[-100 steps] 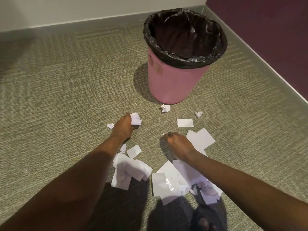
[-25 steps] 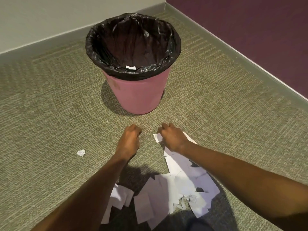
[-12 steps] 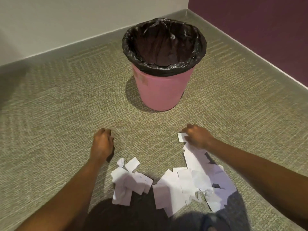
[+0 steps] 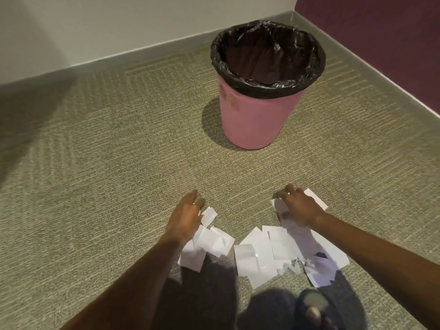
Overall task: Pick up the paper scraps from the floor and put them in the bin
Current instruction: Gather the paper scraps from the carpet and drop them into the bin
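Observation:
White paper scraps lie on the carpet in two heaps: a smaller left pile (image 4: 210,242) and a wider right pile (image 4: 266,254). My left hand (image 4: 187,219) rests flat at the left pile's far edge with its fingers stretched out, touching a small square scrap. Over the far end of the right pile, my right hand (image 4: 297,207) is spread with its fingers apart, pressing on the scraps. The pink bin (image 4: 252,120) with a black liner (image 4: 266,86) stands upright beyond the hands, slightly right of centre. Its inside looks dark.
Grey-green carpet (image 4: 119,175) stretches to the left and between the hands and the bin. A white wall (image 4: 119,25) runs along the back and a purple wall (image 4: 392,44) along the right, meeting in a corner behind the bin. A dark shoe (image 4: 312,306) shows at the bottom.
My left hand has unclenched and slid right onto the left pile. My right hand has spread out flat over the right pile. The view has shifted, so the bin sits further right.

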{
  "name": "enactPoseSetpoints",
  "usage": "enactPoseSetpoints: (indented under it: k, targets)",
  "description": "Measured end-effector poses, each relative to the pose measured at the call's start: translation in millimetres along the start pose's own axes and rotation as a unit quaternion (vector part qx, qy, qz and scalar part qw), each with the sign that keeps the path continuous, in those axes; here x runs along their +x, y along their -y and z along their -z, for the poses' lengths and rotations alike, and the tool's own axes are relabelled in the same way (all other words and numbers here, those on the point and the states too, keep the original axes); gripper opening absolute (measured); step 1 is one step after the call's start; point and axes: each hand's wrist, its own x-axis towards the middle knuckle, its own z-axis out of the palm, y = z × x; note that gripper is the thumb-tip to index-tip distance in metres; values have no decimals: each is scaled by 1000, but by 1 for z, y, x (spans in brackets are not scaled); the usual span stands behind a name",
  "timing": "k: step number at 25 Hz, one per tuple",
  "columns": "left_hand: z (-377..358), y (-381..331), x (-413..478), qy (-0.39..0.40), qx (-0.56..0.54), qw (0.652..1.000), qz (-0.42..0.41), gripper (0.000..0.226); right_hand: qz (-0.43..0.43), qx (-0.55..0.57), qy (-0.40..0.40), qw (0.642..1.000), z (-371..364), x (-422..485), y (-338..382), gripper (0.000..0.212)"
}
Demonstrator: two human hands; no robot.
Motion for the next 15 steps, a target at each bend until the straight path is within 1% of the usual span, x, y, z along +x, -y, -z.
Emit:
enactPoseSetpoints:
  k: [1, 2, 4, 6, 8, 9, 10, 11, 12, 13, 14, 15]
  targets:
    - [1, -3, -3, 9, -36, 999, 10, 43, 0, 6, -6, 1000, -1, -2, 1, 62]
    - [1, -5, -5, 14, -50, 999, 6, 39, 0, 10, -12, 1000, 0, -3, 0, 58]
    - [2, -7, -9, -16, -18, 999, -31, 29, 0, 22, -35, 999, 4, -3, -1, 49]
    - [6, -8, -10, -55, -27, 996, -68, 21, 2, 51, -59, 997, 9, -1, -3, 36]
    - [13, -10, -7, -88, -117, 988, -58, 14, 13, 75, -63, 995, 13, 2, -6, 27]
    - [16, -12, -5, -97, -176, 979, -44, 13, 17, 82, -64, 994, 14, 2, -7, 27]
    - [17, -15, -3, -98, -237, 966, -32, 16, 18, 88, -66, 994, 14, 3, -8, 28]
    - [17, -18, -3, -83, -286, 954, -25, 24, 18, 93, -68, 993, 14, 3, -9, 29]
    - [17, -22, -2, -54, -320, 946, -17, 37, 19, 97, -70, 993, 15, 4, -10, 27]
    - [16, -26, -3, -15, -331, 943, -13, 54, 22, 98, -72, 992, 16, 5, -10, 24]
    - [13, -30, -5, 16, -308, 951, -16, 69, 23, 99, -70, 992, 16, 5, -10, 21]
    - [10, -33, -6, 31, -247, 968, -30, 79, 21, 100, -69, 992, 17, 5, -10, 20]
